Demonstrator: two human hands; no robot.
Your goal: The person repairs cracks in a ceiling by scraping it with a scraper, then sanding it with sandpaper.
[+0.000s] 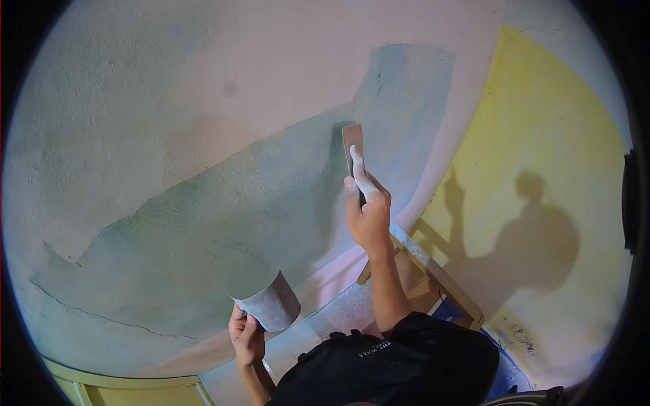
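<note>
My right hand (369, 208) is raised before a painted plaster wall (228, 213) and grips a flat rectangular hand tool (353, 139), perhaps a sanding block; its index finger lies along the tool, dusted white. Whether the tool touches the wall I cannot tell. Lower down, my left hand (247, 332) pinches the edge of a curved sheet of grey sandpaper (274, 304) that carries white dust. Behind both hands, a grey-green area of the wall meets a pinkish one along an uneven edge.
A dusty wooden frame or ladder-like structure (447, 281) stands right of my arm. Dust covers a ledge (345, 309) below the wall. Yellow wooden panelling (137, 393) runs along the lower left. A long crack (111, 319) crosses the lower wall. My shadow falls on the yellow wall area (548, 122).
</note>
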